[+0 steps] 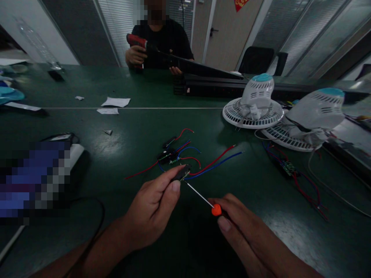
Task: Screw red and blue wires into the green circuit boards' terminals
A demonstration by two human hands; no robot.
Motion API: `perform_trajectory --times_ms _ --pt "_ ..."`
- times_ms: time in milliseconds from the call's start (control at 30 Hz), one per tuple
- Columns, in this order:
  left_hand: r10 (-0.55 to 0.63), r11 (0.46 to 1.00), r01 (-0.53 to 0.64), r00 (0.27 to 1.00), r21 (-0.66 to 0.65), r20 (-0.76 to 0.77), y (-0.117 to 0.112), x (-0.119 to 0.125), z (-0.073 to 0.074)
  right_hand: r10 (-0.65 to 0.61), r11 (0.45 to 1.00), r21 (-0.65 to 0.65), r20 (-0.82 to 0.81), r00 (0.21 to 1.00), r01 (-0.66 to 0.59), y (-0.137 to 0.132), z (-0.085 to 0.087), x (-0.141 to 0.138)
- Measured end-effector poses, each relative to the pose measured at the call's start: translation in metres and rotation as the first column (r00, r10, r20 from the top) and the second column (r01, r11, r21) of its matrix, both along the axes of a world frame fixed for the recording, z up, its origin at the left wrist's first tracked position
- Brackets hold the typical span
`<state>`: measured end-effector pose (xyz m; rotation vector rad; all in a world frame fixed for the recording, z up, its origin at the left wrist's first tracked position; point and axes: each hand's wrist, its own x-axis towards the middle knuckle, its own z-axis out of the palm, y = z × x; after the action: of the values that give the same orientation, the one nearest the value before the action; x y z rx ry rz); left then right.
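Table (pixel 246 181), one, green: spread beneath the fingers, as I see it from afar. Fans (pixel 256 96), two, white: beyond and to the right of the fingers. Hands, one pair: I judge this close tool work goes best with both wrists braced and the pressure light. Left hand (pixel 153 208): thumb and forefinger nearly together, pinching a circuit board (pixel 183 173). Right hand (pixel 243 231): thumb and forefinger parted by a handle's thickness, pinching a screwdriver (pixel 199 194); its other fingers I cannot make out. Screwdriver, one, orange-handled: slanting from right fingers towards left. Circuit board, one, dark: at the left fingertips. Wires (pixel 216 161), red and blue: trailing beyond the right fingers. Screwdriver tip: just beside the board; contact, I cannot tell.
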<state>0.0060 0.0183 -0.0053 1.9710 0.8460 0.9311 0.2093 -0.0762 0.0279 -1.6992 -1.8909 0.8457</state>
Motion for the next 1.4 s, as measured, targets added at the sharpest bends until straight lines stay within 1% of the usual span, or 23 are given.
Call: perform_trajectory --times_ms 100,333,500,567,667,767,900,1000,1100,1167,1267,1333,1400 --pt "0.009 1.0 -0.009 1.0 -0.004 -0.001 0.0 0.001 0.0 0.033 0.999 0.008 0.002 0.999 -0.033 0.001 0.0 0.001" --pt "0.002 1.0 -0.002 1.0 -0.016 -0.002 0.001 0.001 0.0 0.03 0.993 -0.111 0.018 0.999 -0.028 0.005 -0.005 0.001" --pt "-0.005 1.0 0.004 1.0 -0.01 -0.008 0.001 0.001 0.002 -0.041 0.982 -0.184 0.028 0.999 0.046 0.004 -0.005 -0.001" --pt "-0.007 1.0 0.007 1.0 -0.013 -0.007 0.001 0.0 0.002 -0.053 0.98 -0.19 0.02 0.998 0.056 0.003 -0.006 0.0" --pt "-0.009 1.0 0.009 1.0 -0.009 -0.015 0.001 -0.001 0.0 -0.064 0.981 -0.185 -0.008 0.998 0.061 0.003 -0.01 0.002" --pt "-0.011 1.0 0.011 1.0 0.001 -0.007 0.001 -0.002 -0.002 -0.101 0.981 -0.171 -0.026 0.995 0.095 0.003 -0.013 0.001" --pt "-0.016 1.0 0.016 1.0 0.004 -0.009 0.001 -0.001 -0.001 -0.135 0.978 -0.165 -0.032 0.99 0.128 0.003 -0.008 -0.001" --pt "-0.008 1.0 0.008 1.0 -0.002 -0.021 0.001 0.0 0.001 -0.077 0.988 -0.136 -0.015 0.997 0.075 0.001 0.001 -0.001" --pt "-0.011 1.0 0.011 1.0 -0.02 -0.017 0.002 0.002 0.002 -0.011 0.999 -0.045 -0.027 1.0 0.01 0.001 0.007 0.0" --pt "-0.027 0.998 0.026 1.0 -0.049 -0.006 0.003 0.002 0.003 -0.003 1.0 -0.031 -0.016 1.0 0.002 0.002 0.007 0.0" --pt "-0.039 0.994 0.037 0.999 -0.101 -0.019 0.004 0.002 0.005 0.008 0.997 -0.083 0.079 0.997 -0.001 0.007 0.002 -0.002" --pt "-0.015 0.994 0.007 0.997 -0.109 -0.075 0.005 0.001 0.007 0.016 0.996 -0.086 0.128 0.992 -0.005 0.011 -0.002 -0.003" --pt "0.033 0.995 -0.048 0.985 -0.084 -0.171 0.009 0.001 0.01 0.021 0.998 -0.055 0.155 0.988 -0.013 0.015 -0.004 -0.003"
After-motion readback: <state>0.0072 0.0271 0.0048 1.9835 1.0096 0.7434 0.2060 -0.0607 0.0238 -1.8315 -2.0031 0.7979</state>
